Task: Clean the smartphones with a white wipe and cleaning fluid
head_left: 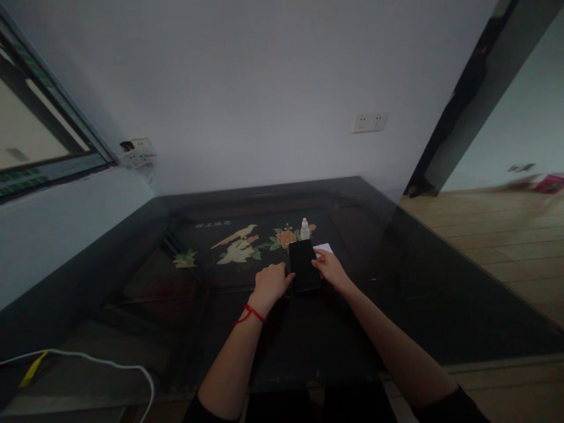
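A black smartphone is between my two hands, its dark face turned up toward me. My left hand, with a red string bracelet at the wrist, has curled fingers and its thumb against the phone's left edge. On the other side, my right hand pinches the phone's right edge between thumb and fingers. Partly covered by that hand is a flat white piece, paper or cloth; I cannot tell which. Just beyond the phone stands a small white dropper bottle, upright on the table.
The glossy dark table carries a painted bird and flowers and meets the wall behind. Sockets are on that wall, with a power strip near the window. A white cable loops at the lower left; wooden floor lies right.
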`<state>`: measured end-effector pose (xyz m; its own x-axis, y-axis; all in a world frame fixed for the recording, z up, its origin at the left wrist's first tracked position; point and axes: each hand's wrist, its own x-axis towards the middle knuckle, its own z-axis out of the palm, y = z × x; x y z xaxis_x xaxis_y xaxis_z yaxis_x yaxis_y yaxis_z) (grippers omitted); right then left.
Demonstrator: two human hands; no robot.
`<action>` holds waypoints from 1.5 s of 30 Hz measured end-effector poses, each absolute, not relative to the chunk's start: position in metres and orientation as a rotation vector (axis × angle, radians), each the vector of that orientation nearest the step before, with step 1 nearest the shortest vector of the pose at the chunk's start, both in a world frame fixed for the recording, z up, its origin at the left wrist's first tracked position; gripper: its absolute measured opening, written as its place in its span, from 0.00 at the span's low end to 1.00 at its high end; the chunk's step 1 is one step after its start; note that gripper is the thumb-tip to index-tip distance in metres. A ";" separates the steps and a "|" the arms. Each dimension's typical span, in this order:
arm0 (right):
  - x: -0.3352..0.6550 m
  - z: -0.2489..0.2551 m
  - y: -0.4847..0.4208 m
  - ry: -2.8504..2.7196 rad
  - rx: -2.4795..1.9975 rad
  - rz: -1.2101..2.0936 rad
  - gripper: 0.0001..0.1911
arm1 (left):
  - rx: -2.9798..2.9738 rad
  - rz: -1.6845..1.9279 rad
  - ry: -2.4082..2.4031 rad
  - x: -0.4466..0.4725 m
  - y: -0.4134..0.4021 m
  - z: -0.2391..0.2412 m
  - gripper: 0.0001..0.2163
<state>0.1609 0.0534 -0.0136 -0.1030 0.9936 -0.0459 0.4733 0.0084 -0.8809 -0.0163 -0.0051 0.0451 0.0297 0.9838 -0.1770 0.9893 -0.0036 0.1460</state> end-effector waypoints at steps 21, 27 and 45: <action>0.143 0.005 0.042 -2.179 -1.869 0.475 0.20 | 2.113 0.035 1.948 -0.011 -0.005 0.039 0.19; 0.177 0.016 0.047 -2.109 -1.856 0.305 0.21 | 2.010 0.106 2.036 -0.014 0.002 0.040 0.20; 0.168 0.028 0.120 -1.982 -1.604 0.542 0.20 | 1.985 0.170 1.963 -0.008 0.005 0.032 0.20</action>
<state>0.1680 0.1199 0.0283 -0.1561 0.9763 0.1497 0.7643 0.2154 -0.6079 -0.0076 0.0054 0.0325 0.0362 0.9875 -0.1534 0.9464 0.0154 0.3225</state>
